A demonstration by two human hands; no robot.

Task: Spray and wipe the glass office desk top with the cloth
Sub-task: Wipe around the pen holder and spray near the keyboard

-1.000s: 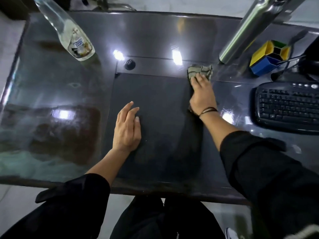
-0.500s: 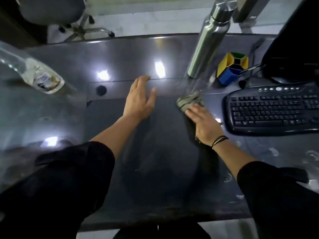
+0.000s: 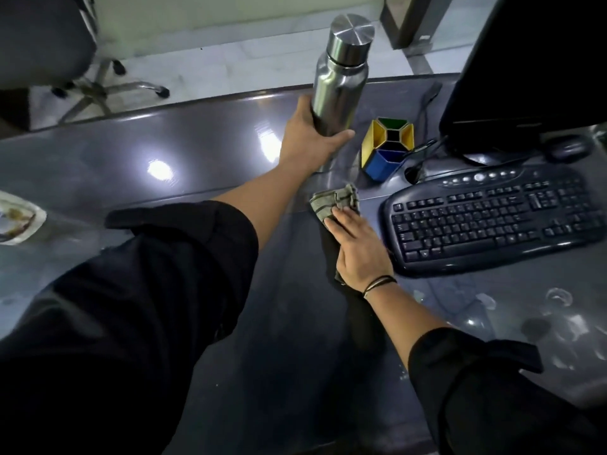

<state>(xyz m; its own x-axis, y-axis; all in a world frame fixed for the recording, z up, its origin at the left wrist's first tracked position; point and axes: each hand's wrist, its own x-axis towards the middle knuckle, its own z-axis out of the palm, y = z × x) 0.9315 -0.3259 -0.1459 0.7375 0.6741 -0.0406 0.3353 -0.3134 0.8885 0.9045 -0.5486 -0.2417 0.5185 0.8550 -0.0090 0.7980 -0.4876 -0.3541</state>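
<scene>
The dark glass desk top [image 3: 203,149] fills the view. My right hand [image 3: 359,249] lies flat on a crumpled grey-green cloth [image 3: 333,201] and presses it onto the glass left of the keyboard. My left hand [image 3: 310,139] reaches to the far side and grips the lower part of a tall steel bottle [image 3: 341,83]. The bottle's base is hidden behind my hand. The base of a clear labelled bottle [image 3: 16,221] shows at the left edge.
A black keyboard [image 3: 496,218] lies at the right, with a monitor [image 3: 532,64] and a mouse [image 3: 570,147] behind it. A yellow, blue and green pen holder [image 3: 387,149] stands beside the steel bottle. An office chair [image 3: 49,44] stands beyond the desk. Smears mark the near right glass.
My left hand left the glass, reached forward and took hold of the steel bottle. My right hand stayed flat on the cloth. My view swung up and to the right.
</scene>
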